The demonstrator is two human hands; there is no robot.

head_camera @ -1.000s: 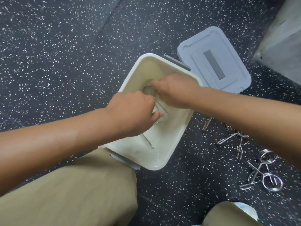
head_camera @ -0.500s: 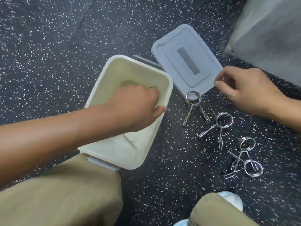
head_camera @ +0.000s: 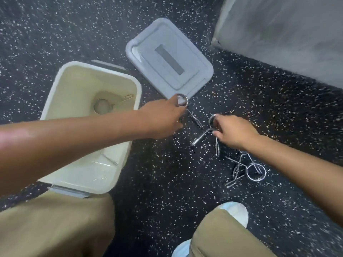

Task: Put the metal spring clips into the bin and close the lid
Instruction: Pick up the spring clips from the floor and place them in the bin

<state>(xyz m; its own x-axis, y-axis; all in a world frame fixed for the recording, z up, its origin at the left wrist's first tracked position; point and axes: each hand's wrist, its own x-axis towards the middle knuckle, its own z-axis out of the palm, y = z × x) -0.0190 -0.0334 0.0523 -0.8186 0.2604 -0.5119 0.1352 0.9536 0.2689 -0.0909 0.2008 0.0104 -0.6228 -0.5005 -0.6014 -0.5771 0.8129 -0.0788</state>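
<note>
1. One spring clip [head_camera: 182, 100] is pinched at its coil by the left hand [head_camera: 163, 117], just below the lid [head_camera: 168, 60].
2. A second clip [head_camera: 211, 125] is gripped by the right hand [head_camera: 233, 132] — its legs touching the floor [head_camera: 157, 164].
3. Two clips [head_camera: 248, 169] are left nearer the right knee; one [head_camera: 104, 106] is seen inside the open bin [head_camera: 89, 184].

The left hand [head_camera: 163, 117] reaches forward on a bare, outstretched forearm, palm down, its fingertips [head_camera: 176, 101] curled in a grip on the ring of a spring clip [head_camera: 182, 101]. The right hand [head_camera: 235, 132] comes in from the right, also palm down, its fingers pinched around the ring of another clip [head_camera: 211, 123]. Both knees are bent below the arms.
</note>
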